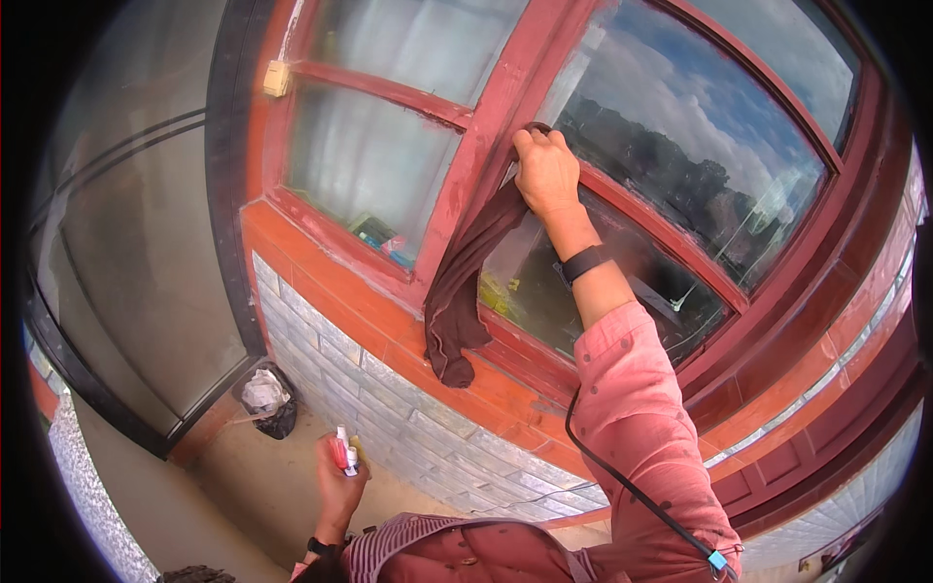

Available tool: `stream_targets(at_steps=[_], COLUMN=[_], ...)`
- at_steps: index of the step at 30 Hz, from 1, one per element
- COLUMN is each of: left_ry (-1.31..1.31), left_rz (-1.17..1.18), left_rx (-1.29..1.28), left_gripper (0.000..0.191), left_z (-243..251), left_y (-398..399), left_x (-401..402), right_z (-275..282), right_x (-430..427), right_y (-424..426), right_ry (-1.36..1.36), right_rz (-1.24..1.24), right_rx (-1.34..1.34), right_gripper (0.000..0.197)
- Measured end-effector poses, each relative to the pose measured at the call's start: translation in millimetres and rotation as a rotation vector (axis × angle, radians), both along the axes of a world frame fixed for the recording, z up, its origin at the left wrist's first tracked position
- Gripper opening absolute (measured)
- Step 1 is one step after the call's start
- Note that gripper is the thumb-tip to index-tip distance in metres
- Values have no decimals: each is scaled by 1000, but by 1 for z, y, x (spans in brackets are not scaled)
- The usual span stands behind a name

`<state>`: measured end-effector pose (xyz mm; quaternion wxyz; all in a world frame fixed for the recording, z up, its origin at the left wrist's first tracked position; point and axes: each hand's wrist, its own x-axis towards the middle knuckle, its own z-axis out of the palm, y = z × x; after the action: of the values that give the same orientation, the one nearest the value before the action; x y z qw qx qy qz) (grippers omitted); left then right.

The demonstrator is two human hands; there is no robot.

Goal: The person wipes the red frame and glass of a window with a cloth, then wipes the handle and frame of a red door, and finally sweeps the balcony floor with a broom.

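Observation:
My right hand [548, 171] grips a dark brown cloth [466, 270] against the red window frame [477, 157], where the upright meets a crossbar. The cloth hangs down in folds, its lower end lying over the orange sill [350, 302]. Reflected sky and trees show in the large glass pane [678, 138] beside this hand. Lower in view, my left hand [340, 484] is closed around a small bottle [340, 453] with red and white parts. The fingers hide most of it, and a second small item may be in the same grip.
A dark-framed door [146, 277] stands at the left. Near its foot sits a black bag [280, 419] with pale crumpled material [264, 392] in it. Light bricks [437, 426] face the wall under the sill. A black cable [619, 477] runs along my right sleeve.

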<state>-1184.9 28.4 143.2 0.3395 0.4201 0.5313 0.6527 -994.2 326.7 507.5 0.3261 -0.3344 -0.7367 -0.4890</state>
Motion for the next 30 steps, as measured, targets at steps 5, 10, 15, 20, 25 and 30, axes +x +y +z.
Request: stream_targets(at_steps=[5, 10, 15, 20, 25, 30], left_ry=[26, -72, -110, -81, -13, -74], left_rz=[-14, 40, 87, 80, 65, 2], left_rx=[30, -51, -53, -66, -71, -51], left_gripper=[44, 46, 44, 42, 40, 40], left_z=[15, 1, -18, -17, -23, -25], left_y=[-5, -18, -19, -15, -19, -17], left_x=[3, -11, -25, -23, -23, -23], right_z=[14, 15, 14, -13, -119, -234], right_x=[11, 9, -8, 0, 24, -18], right_y=[-18, -12, 0, -28, -47, -121], right_ry=[-124, 23, -14, 137, 443, 184], right_rz=[-142, -145, -144, -237, -264, -363], right_rx=[-129, -203, -63, -316, -880, -1208], right_gripper=[8, 12, 6, 9, 24, 58])
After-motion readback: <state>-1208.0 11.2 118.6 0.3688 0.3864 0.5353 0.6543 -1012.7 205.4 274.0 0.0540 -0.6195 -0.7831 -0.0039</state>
